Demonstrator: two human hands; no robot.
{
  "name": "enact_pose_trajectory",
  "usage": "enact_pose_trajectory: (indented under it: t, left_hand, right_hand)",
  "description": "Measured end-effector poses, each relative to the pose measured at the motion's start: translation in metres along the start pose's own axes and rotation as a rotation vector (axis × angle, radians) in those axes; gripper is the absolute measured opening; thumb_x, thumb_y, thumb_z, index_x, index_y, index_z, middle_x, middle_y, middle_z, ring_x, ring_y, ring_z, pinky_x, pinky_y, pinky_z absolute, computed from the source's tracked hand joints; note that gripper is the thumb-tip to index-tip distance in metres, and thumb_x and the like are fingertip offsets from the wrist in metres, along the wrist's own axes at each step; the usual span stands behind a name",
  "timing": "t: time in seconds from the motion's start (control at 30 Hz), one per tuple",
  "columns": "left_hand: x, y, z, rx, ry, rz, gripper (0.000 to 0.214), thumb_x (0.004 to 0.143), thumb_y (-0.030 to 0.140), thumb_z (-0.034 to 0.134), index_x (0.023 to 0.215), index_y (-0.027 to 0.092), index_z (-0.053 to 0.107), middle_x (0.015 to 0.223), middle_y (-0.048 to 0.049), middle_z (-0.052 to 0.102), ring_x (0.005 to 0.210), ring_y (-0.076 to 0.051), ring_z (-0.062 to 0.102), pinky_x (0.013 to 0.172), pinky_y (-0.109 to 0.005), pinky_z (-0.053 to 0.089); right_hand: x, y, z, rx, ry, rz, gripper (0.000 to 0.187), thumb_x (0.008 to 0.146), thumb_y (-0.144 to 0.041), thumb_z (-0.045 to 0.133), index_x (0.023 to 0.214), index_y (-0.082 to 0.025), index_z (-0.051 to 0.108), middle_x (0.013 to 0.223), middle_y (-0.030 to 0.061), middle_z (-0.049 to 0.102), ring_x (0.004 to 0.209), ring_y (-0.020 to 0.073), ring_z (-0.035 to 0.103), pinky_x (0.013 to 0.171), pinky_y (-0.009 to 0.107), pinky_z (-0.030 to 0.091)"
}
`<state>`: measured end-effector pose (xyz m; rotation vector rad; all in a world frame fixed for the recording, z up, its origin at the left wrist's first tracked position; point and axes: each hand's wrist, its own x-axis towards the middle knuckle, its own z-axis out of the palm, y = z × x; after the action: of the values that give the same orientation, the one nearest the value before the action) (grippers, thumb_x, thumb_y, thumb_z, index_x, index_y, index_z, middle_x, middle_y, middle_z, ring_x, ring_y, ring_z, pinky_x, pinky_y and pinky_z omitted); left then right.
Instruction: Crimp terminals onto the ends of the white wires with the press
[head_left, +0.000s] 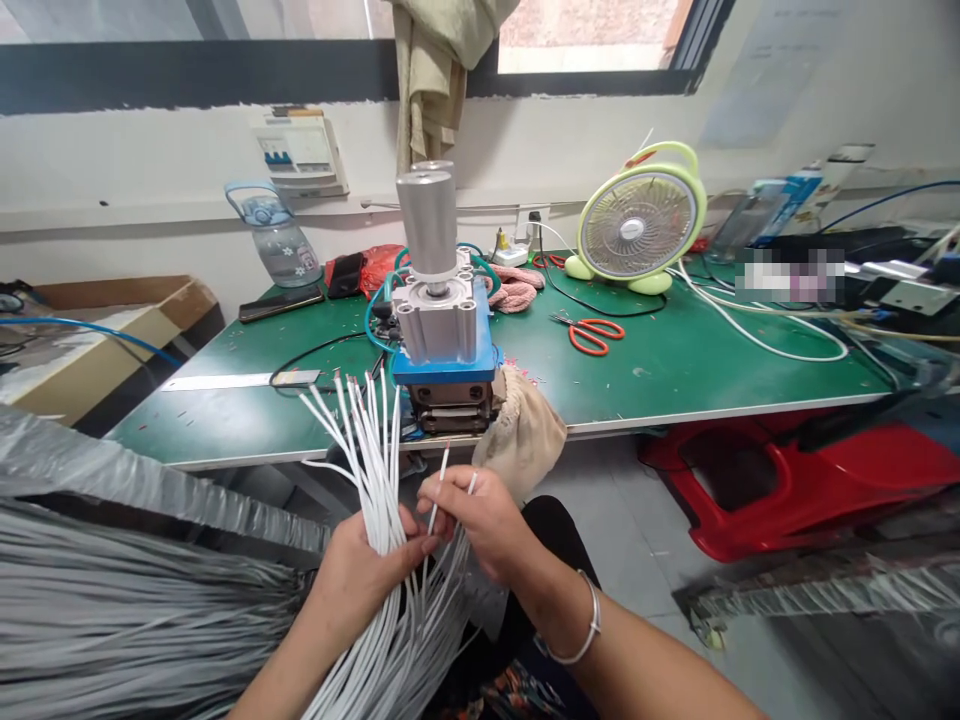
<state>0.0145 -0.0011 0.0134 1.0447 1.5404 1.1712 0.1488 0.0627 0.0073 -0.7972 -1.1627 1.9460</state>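
White wire bundle (375, 470) in left hand (360, 575), two wires (441, 480) in right hand (480, 520)

Smooth white plastic-sheathed wires (379, 470), a brushed metal cylinder (429, 222), a matt green tabletop (675, 365).

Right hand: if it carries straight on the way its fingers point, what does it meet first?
Probably the bundle of white wires gripped in the left hand. The right hand, pinching two single wires, points leftward at it, almost touching, though depth is hard to judge.
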Motion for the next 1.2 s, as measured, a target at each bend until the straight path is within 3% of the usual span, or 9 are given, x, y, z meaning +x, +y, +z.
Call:
enact_pose_trajectory:
  t: [0.1,0.2,0.3,0.43,0.53,0.63,0.77,0.97,1.2]
  left_hand:
    - [-0.002,0.007,-0.007,-0.224,0.132,-0.050,0.033,0.056,0.029,0.076,0.083,0.015,0.063,0.064,-0.0040,0.068,0.060,-0.019,0.064,0.062,-0.028,0.050]
    - [-0.003,0.023,-0.015,-0.547,0.240,-0.062,0.048,0.070,0.038,0.062,0.114,0.019,0.052,0.069,-0.0033,0.070,0.057,-0.019,0.065,0.061,-0.033,0.053]
    - [-0.001,0.040,-0.023,-0.693,0.355,-0.054,0.030,0.081,0.033,0.048,0.108,0.022,0.057,0.061,0.0002,0.067,0.049,-0.014,0.062,0.053,-0.027,0.053]
    - [0.004,0.049,-0.030,-0.796,0.422,-0.083,0.015,0.083,0.024,0.047,0.085,0.021,0.062,0.058,0.0036,0.063,0.044,-0.009,0.058,0.045,-0.019,0.051]
    - [0.007,0.039,-0.030,-0.827,0.420,-0.114,0.011,0.076,0.012,0.055,0.080,0.019,0.062,0.071,0.0030,0.067,0.057,-0.010,0.063,0.053,-0.020,0.055]
    - [0.008,0.022,-0.028,-0.824,0.372,-0.156,0.024,0.066,0.002,0.063,0.082,0.021,0.061,0.062,0.0055,0.065,0.052,-0.009,0.062,0.051,-0.019,0.054]
    - [0.004,0.001,-0.023,-0.723,0.267,-0.268,0.023,0.060,0.002,0.069,0.075,0.016,0.060,0.055,0.0029,0.064,0.045,-0.010,0.060,0.045,-0.017,0.052]
    - [-0.005,-0.016,-0.015,-0.710,0.158,-0.378,0.030,0.054,0.004,0.074,0.079,0.016,0.060,0.074,-0.0029,0.070,0.063,-0.015,0.066,0.059,-0.025,0.055]
    - [-0.013,-0.042,0.003,-0.396,0.105,-0.206,0.033,0.049,0.017,0.080,0.070,0.016,0.055,0.057,0.0005,0.065,0.051,-0.013,0.057,0.049,-0.023,0.046]
  right_hand:
    - [0.003,-0.009,0.001,0.095,0.075,-0.014,0.033,0.071,-0.045,0.063,0.072,-0.012,0.062,0.055,-0.0003,0.059,0.038,0.0055,0.046,0.039,0.019,0.033]
    - [0.006,-0.023,0.000,0.182,0.079,0.019,0.032,0.069,-0.044,0.065,0.072,-0.012,0.062,0.051,-0.0011,0.057,0.034,0.0053,0.044,0.035,0.018,0.031]
    - [0.011,-0.034,0.000,0.326,0.138,0.063,0.027,0.067,-0.038,0.067,0.070,-0.012,0.061,0.048,-0.0038,0.054,0.032,0.0034,0.038,0.032,0.017,0.028]
    - [0.017,-0.040,0.001,0.454,0.164,0.112,0.022,0.068,-0.033,0.067,0.070,-0.012,0.060,0.044,-0.0057,0.049,0.031,0.0026,0.034,0.032,0.016,0.026]
    - [0.017,-0.037,-0.002,0.406,0.133,0.077,0.023,0.068,-0.035,0.068,0.071,-0.013,0.060,0.046,-0.0047,0.051,0.033,0.0030,0.035,0.032,0.016,0.027]
    - [0.013,-0.031,-0.007,0.309,0.097,0.022,0.025,0.067,-0.037,0.068,0.072,-0.013,0.061,0.049,-0.0045,0.053,0.034,0.0027,0.035,0.034,0.016,0.029]
    - [0.004,-0.022,-0.014,0.111,-0.020,0.018,0.027,0.070,-0.040,0.065,0.073,-0.013,0.063,0.054,-0.0024,0.057,0.036,0.0036,0.038,0.036,0.018,0.032]
    - [-0.006,-0.014,-0.022,-0.013,-0.034,-0.011,0.026,0.070,-0.037,0.065,0.068,-0.011,0.065,0.061,0.0013,0.060,0.051,0.0067,0.050,0.051,0.019,0.039]
    - [-0.003,0.000,-0.013,-0.024,-0.028,0.086,0.033,0.066,-0.037,0.070,0.087,-0.012,0.064,0.066,0.0025,0.062,0.050,0.0097,0.054,0.045,0.021,0.042]
